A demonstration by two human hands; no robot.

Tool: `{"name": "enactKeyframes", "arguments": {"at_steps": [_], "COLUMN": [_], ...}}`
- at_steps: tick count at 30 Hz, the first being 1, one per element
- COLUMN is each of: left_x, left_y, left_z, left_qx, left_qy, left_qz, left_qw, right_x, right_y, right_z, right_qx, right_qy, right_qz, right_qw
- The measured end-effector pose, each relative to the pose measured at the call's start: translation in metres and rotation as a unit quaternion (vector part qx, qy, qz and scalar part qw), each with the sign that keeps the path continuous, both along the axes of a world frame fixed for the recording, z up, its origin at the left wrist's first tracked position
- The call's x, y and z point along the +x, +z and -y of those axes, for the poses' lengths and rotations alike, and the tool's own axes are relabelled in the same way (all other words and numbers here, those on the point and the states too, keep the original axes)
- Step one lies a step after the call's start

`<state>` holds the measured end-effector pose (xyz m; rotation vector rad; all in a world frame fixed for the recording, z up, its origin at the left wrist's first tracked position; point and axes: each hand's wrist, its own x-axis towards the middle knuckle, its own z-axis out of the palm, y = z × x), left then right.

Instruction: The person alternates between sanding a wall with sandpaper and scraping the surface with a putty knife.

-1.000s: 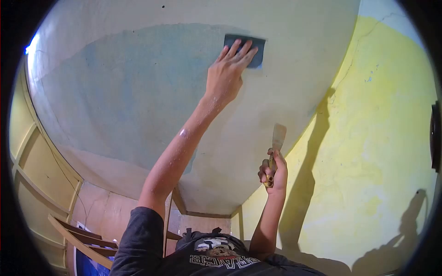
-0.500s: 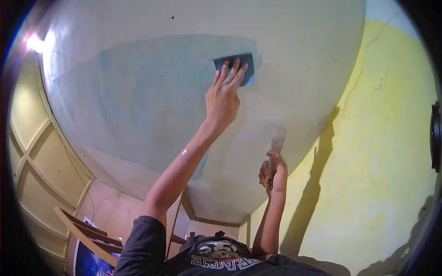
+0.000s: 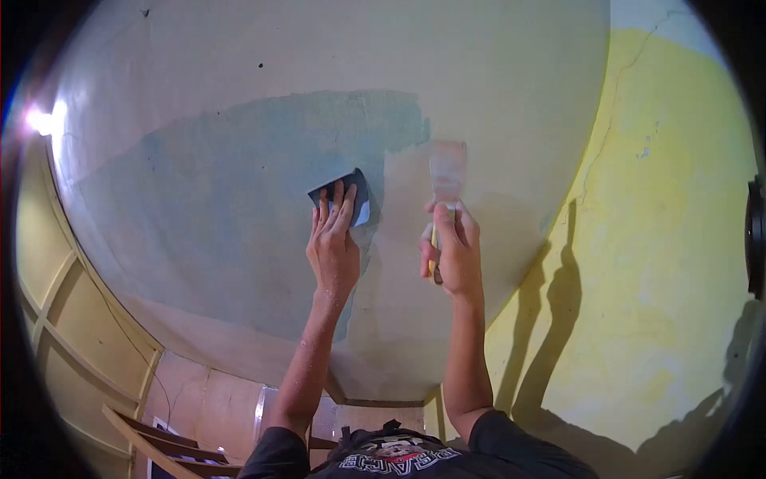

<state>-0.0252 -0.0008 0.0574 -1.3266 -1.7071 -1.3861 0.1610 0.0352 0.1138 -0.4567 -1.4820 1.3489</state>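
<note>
My left hand grips a dark, flat, square putty spreader, its fingers laid along the face and the thumb hidden. The spreader is at the wall, over the right part of a blue-grey patch; whether it touches cannot be told. To the right, my right hand is closed around the yellowish handle of a putty knife. Its broad blade points up, smeared whitish and pinkish. Pale specks dot my left forearm.
A yellow wall with a crack and arm shadows stands at the right. At lower left are a brown wooden frame and a panelled surface. A bright lamp shines at the far left.
My left hand has come down and left with the spreader. My right hand has risen with the putty knife, bringing the two hands nearer each other. The view has shifted slightly.
</note>
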Motion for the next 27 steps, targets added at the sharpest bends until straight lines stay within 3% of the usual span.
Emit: {"name": "enactKeyframes", "arguments": {"at_steps": [4,15,27], "left_x": [-0.010,-0.015,-0.024], "left_y": [-0.003,0.002,0.003], "left_z": [0.002,0.006,0.008], "left_qx": [-0.036,-0.045,-0.055], "left_qy": [-0.022,-0.041,-0.076], "left_qz": [0.005,0.005,0.006], "left_qw": [0.999,0.998,0.996], "right_x": [-0.027,-0.028,-0.036], "right_y": [0.007,0.008,0.018], "right_z": [-0.019,0.001,-0.009], "right_qx": [0.043,-0.063,-0.055], "right_qy": [-0.045,-0.030,-0.037], "right_qz": [-0.025,0.011,-0.013], "right_qw": [0.998,0.998,0.998]}}
